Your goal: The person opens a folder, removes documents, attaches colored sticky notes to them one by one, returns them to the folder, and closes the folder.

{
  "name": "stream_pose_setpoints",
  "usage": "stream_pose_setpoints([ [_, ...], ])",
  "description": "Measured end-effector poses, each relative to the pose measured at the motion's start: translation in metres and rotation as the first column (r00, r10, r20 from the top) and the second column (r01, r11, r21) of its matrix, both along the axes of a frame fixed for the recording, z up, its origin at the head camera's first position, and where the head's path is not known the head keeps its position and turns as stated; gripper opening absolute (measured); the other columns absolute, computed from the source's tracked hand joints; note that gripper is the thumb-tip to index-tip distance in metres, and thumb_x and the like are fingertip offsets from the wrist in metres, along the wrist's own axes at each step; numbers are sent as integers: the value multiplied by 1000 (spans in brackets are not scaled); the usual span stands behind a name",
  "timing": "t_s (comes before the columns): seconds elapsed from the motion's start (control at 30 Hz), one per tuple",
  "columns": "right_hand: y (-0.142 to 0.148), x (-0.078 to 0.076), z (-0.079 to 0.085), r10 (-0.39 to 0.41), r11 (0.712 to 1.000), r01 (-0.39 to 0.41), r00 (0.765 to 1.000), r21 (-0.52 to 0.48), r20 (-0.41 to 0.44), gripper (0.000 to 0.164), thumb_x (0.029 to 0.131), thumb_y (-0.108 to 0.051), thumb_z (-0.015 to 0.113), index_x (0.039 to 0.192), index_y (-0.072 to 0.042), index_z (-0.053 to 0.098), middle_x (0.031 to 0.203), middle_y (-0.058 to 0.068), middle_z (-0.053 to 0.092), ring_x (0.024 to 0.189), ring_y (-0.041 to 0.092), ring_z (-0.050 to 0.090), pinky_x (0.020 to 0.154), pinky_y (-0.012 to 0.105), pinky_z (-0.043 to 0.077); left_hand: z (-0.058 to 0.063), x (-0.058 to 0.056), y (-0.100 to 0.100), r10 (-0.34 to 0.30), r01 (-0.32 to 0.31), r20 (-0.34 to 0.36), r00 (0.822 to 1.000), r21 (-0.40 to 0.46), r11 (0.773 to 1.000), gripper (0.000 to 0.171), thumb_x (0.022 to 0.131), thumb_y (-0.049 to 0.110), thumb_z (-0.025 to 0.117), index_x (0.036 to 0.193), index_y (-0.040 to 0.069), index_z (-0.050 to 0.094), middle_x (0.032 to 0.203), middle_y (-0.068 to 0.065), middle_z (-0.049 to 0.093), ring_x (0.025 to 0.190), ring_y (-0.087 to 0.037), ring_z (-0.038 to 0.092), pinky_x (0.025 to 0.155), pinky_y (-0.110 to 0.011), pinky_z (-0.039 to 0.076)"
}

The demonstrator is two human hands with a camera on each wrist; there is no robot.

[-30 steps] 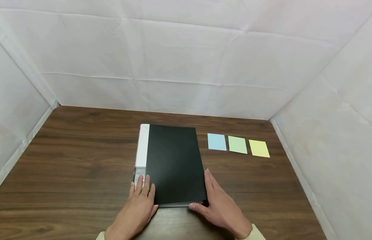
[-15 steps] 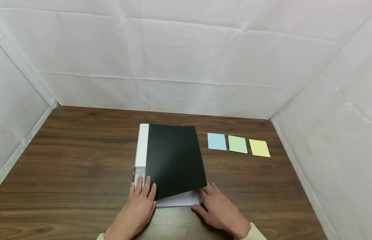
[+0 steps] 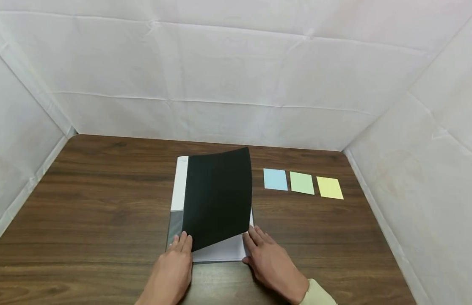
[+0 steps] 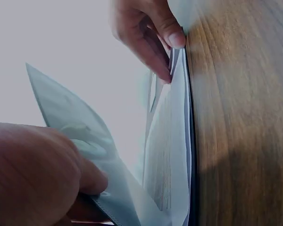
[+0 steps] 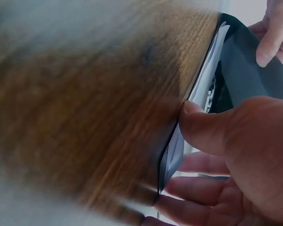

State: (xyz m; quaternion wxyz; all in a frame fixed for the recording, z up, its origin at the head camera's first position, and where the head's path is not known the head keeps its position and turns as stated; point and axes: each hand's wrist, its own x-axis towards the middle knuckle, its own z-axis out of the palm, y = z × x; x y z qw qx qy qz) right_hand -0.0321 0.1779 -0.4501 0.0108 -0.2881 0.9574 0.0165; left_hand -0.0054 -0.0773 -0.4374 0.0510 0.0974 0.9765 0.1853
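Note:
A black folder [image 3: 216, 195] with a white label on its spine [image 3: 180, 184] lies on the table, its front cover partly raised and bowed. White pages [image 3: 222, 250] show below the lifted edge. At the lower left, my left hand [image 3: 171, 269] holds the cover near the spine, its thumb [image 4: 96, 181] against the cover's inner side in the left wrist view. My right hand [image 3: 271, 260] grips the lower right corner of the pages. Its thumb [image 5: 200, 125] lies at the bottom edge, with fingers around the side edge.
To the right of the folder, three square sticky notes lie in a row: blue [image 3: 275, 179], green [image 3: 302, 183] and yellow [image 3: 329, 188]. White sheeting [image 3: 236, 67] walls off the brown wooden table [image 3: 106, 203] at the back and sides.
The front cover, flat at first, has risen from its lower right corner and bowed toward the spine, baring the pages. My right hand has shifted slightly left; my left fingers have drawn slightly down.

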Motion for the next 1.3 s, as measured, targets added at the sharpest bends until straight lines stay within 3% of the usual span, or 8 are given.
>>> stream_pose_setpoints([
  [0.13, -1, 1, 1, -1, 1000, 1, 1000, 2, 13, 47, 99, -34, 69, 134, -2, 62, 146, 18, 64, 135, 31, 63, 112, 42, 52, 1, 7, -2, 83, -82, -16, 996, 61, 995, 40, 97, 5, 65, 133, -12, 62, 141, -31, 62, 125, -46, 66, 96, -56, 59],
  [0.37, -3, 2, 4, -18, 1000, 17, 998, 22, 61, 51, 99, -36, 70, 136, -2, 62, 148, 18, 62, 136, 31, 62, 112, 42, 53, -4, 20, -9, 190, -160, -179, 965, 169, 973, 40, 95, 0, 64, 133, -13, 62, 135, -29, 67, 114, -38, 74, 83, -53, 63],
  [0.47, -3, 2, 4, -17, 1000, 16, 999, 25, 50, 52, 98, -36, 71, 136, -2, 62, 148, 18, 62, 136, 31, 62, 111, 41, 53, -7, 25, -11, 254, -201, -244, 936, 222, 954, 41, 94, -2, 64, 134, -11, 62, 129, -28, 70, 100, -40, 77, 73, -53, 63],
  [0.67, -5, 2, 5, -31, 999, 30, 998, 20, 53, 53, 100, -36, 69, 138, -1, 62, 148, 19, 62, 137, 31, 61, 112, 42, 52, -12, 28, -14, 365, -252, -369, 854, 320, 913, 41, 90, -5, 66, 131, -6, 67, 110, -27, 77, 69, -40, 75, 54, -53, 55],
  [0.9, -7, 5, 8, -44, 999, 44, 997, 15, 65, 52, 99, -36, 69, 138, -2, 62, 148, 18, 62, 138, 31, 61, 112, 42, 52, -11, 30, -20, 447, -302, -364, 817, 391, 870, 37, 93, -4, 64, 129, -7, 69, 106, -30, 76, 72, -45, 75, 59, -58, 57],
  [1.03, -7, 6, 8, -52, 999, 52, 996, 8, 70, 51, 100, -35, 69, 139, -2, 63, 149, 18, 61, 138, 31, 60, 112, 42, 52, -10, 30, -25, 500, -327, -376, 780, 436, 838, 8, 94, -3, 64, 93, -6, 72, 81, -26, 75, 66, -46, 72, 54, -57, 52],
  [1.13, -6, 7, 7, -52, 999, 52, 997, 13, 58, 52, 100, -36, 68, 139, -2, 63, 149, 17, 62, 139, 31, 60, 113, 41, 52, -8, 31, -29, 550, -392, -308, 776, 447, 804, 28, 96, 1, 65, 69, 3, 58, 61, -17, 64, 57, -40, 66, 49, -50, 46],
  [1.3, -4, 7, 6, -49, 999, 48, 997, 18, 54, 53, 100, -36, 68, 140, -2, 63, 150, 16, 61, 139, 29, 60, 113, 40, 51, -4, 32, -37, 616, -481, -188, 765, 470, 740, 39, 99, 7, 66, 61, 4, 57, 58, -16, 63, 54, -30, 62, 50, -45, 47],
])
